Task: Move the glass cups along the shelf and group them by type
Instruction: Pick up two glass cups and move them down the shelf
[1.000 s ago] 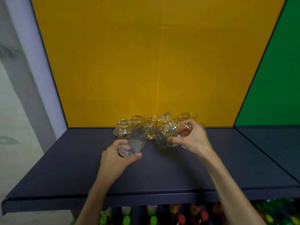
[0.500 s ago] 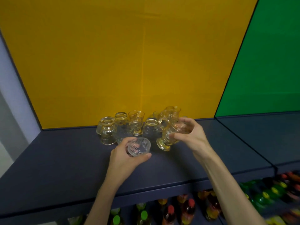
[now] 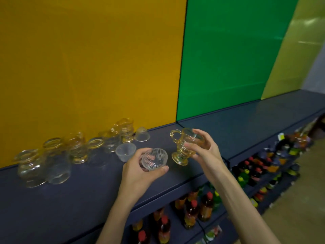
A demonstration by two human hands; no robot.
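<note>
Above the dark shelf (image 3: 70, 199), left hand (image 3: 139, 173) fingers cup a ribbed clear bowl (image 3: 154, 159); right hand (image 3: 204, 152) fingers pinch an amber footed cup (image 3: 184, 147).

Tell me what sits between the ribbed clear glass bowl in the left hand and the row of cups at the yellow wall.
In the head view, one small plain clear cup stands upright on the dark shelf between the ribbed clear glass bowl and the row of cups.

bare shelf (image 3: 246, 124) rightward; cups (image 3: 77, 152) crowding left
</note>
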